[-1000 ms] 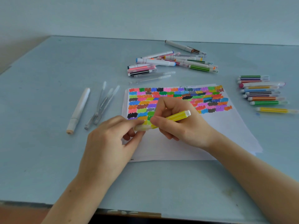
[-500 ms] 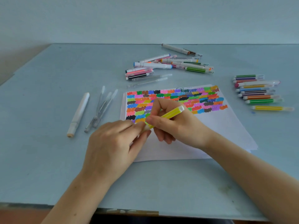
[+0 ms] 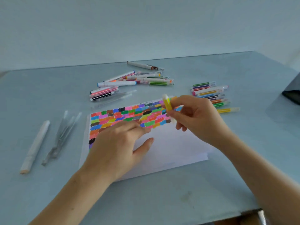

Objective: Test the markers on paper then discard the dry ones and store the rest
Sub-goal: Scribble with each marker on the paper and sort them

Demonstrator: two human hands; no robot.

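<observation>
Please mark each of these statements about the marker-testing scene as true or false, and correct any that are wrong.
1. The right hand holds a yellow marker. True.
2. The left hand grips a marker. False: it holds nothing, its fingers spread over the white sheet of paper.
3. The paper carries rows of multicoloured scribble patches. True.
4. The white capped pen lies on the paper. False: it lies on the blue-grey table, left of the paper.
5. A neat row of striped markers lies right of the paper. True.
</observation>
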